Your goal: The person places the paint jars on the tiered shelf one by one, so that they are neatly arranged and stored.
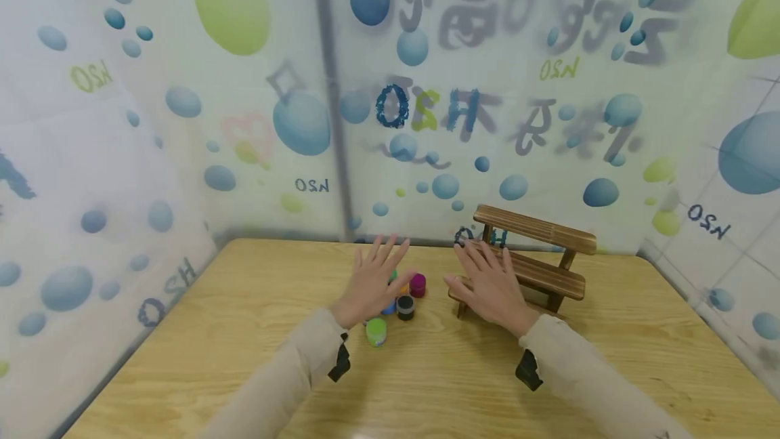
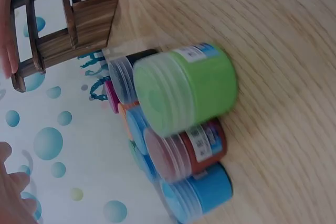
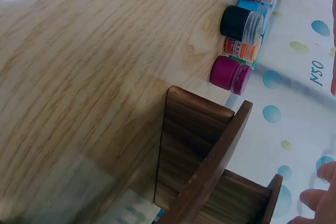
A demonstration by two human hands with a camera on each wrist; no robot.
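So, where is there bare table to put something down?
The table is bare left of the jars, and in front of them, between left sleeve and right sleeve. Crowded: the jars, with a narrow gap before the wooden stand.

Bright, soft light all over the table (image 1: pixel 201 358) here, and there's a small pale gleam at six o'clock in the head view! Out at three and nine, the walls (image 1: pixel 67 134) look stretched. Left wrist view: dimmer, greyer, the green jar (image 2: pixel 214 85) a touch smeared. And the right wrist view: white glare at ten o'clock, murky shadow on the table between seven and eight!
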